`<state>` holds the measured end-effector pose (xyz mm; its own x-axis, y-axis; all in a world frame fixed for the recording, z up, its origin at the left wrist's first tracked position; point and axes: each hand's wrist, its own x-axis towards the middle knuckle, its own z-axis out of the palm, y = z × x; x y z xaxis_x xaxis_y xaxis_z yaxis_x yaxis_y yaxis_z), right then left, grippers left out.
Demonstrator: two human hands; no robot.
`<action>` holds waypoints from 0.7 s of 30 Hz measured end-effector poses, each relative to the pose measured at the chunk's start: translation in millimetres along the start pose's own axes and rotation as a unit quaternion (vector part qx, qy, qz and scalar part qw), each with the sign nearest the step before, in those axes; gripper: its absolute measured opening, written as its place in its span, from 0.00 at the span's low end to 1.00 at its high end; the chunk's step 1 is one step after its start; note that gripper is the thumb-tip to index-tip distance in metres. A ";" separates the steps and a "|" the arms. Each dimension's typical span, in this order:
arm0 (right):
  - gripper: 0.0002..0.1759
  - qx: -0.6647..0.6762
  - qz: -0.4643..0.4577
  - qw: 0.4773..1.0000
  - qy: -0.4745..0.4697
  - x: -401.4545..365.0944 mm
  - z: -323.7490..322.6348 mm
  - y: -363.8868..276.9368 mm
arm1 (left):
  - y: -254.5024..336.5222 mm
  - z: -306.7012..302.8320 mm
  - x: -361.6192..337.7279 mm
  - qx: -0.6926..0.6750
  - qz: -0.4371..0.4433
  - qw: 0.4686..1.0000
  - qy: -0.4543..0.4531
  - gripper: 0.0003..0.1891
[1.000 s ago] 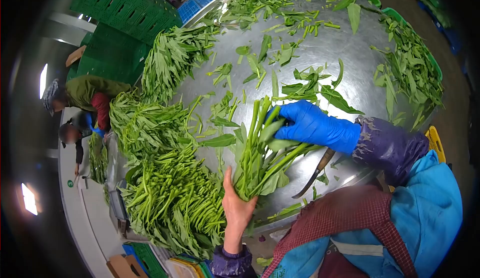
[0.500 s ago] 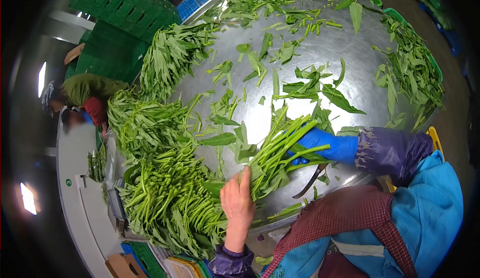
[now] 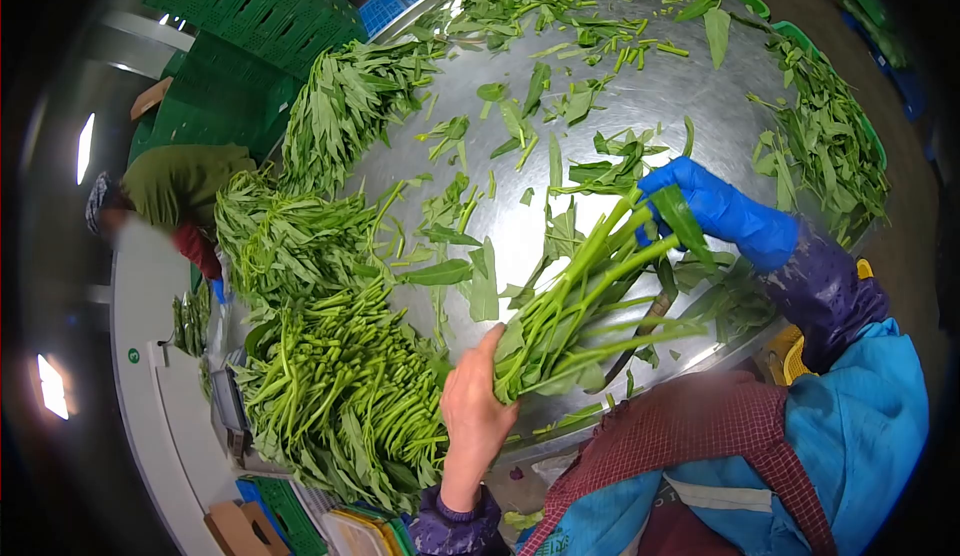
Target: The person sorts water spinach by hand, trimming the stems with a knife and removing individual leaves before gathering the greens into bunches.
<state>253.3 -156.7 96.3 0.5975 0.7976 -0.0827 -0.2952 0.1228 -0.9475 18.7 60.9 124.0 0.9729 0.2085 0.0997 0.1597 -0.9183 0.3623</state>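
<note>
My bare left hand [image 3: 478,408] grips a loose bunch of water spinach [image 3: 570,306] by its leafy lower part. The long green stems fan out toward the upper right. At their far end my right hand [image 3: 705,211], in a blue glove, has its fingers closed around stems and a broad leaf. Part of its grip is hidden behind that leaf. Below the bunch, a curved knife [image 3: 655,314] rests on the metal table [image 3: 440,151], partly covered by stems.
Stacked bundles of water spinach [image 3: 340,386] line the table's left side. Cut leaves and stems [image 3: 520,6] lie scattered at the back. Leaves fill a green crate [image 3: 835,126] on the right. A co-worker [image 3: 180,191] bends near green crates [image 3: 250,16] at left.
My right hand has moved up and to the right, toward the stem ends, and the stems have spread apart. My left hand stays near the same place, still holding the bunch.
</note>
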 end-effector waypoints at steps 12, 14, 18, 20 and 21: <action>0.52 -0.193 0.048 0.977 -0.069 21.2 -72.2 52.9 | -60.8 7.2 -44.0 -0.504 -0.272 0.811 -0.116 0.28; 0.53 -0.072 0.108 0.983 -0.130 22.2 -24.8 63.6 | -57.2 9.4 -48.4 -0.568 -0.313 0.756 -0.086 0.24; 0.52 0.064 0.122 0.973 -0.185 29.1 45.6 83.7 | -70.9 21.3 -68.3 -0.637 -0.394 0.654 -0.102 0.18; 0.50 0.121 0.167 0.963 -0.175 21.9 66.7 69.5 | -80.9 31.4 -76.6 -0.660 -0.381 0.639 -0.107 0.19; 0.48 0.150 0.195 0.955 -0.164 18.2 71.8 61.4 | -82.7 35.0 -79.1 -0.683 -0.370 0.620 -0.112 0.19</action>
<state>192.6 -92.3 58.8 0.1468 0.9534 -0.2637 -0.6777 -0.0973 -0.7288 -65.7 108.6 53.7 0.7418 0.2101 -0.6369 0.4333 0.5747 0.6942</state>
